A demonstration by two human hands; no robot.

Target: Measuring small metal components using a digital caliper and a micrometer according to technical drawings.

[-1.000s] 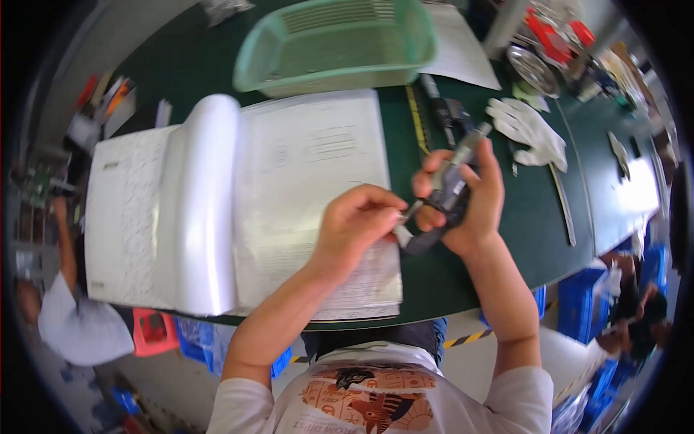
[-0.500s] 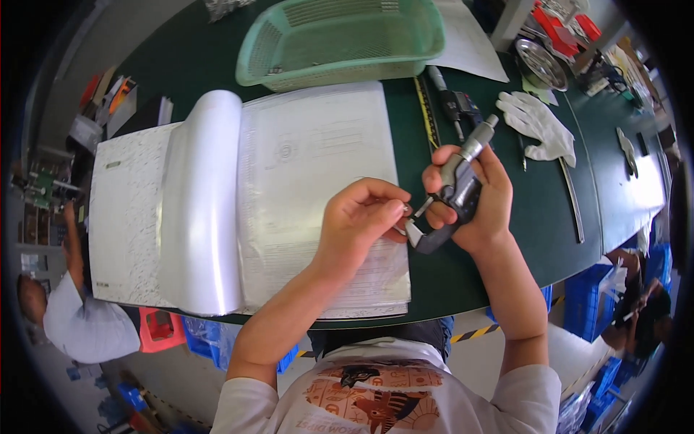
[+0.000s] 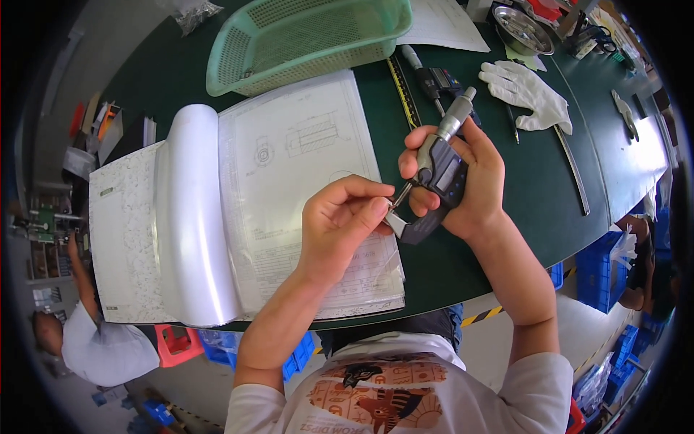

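Note:
A grey and black digital micrometer rests in my right hand, tilted with its thimble pointing up and away. The fingers wrap round its frame. My left hand is closed in a pinch beside the micrometer's jaws. Between thumb and forefinger is a small metal part, mostly hidden, at the gap between the spindle and the anvil; I cannot tell whether both faces touch it. Beneath my left hand lies an open binder of technical drawings in clear sleeves, its turned sleeves curled in a roll.
A green plastic basket stands at the back. Beyond my right hand lie a second micrometer, a yellow tape measure, a white glove and a steel rule. A metal bowl sits farther right. Another person is at far left.
The micrometer's jaws and my pinching left hand have come together at the small part. Both hands appear slightly farther left, and the whole view has shifted a little.

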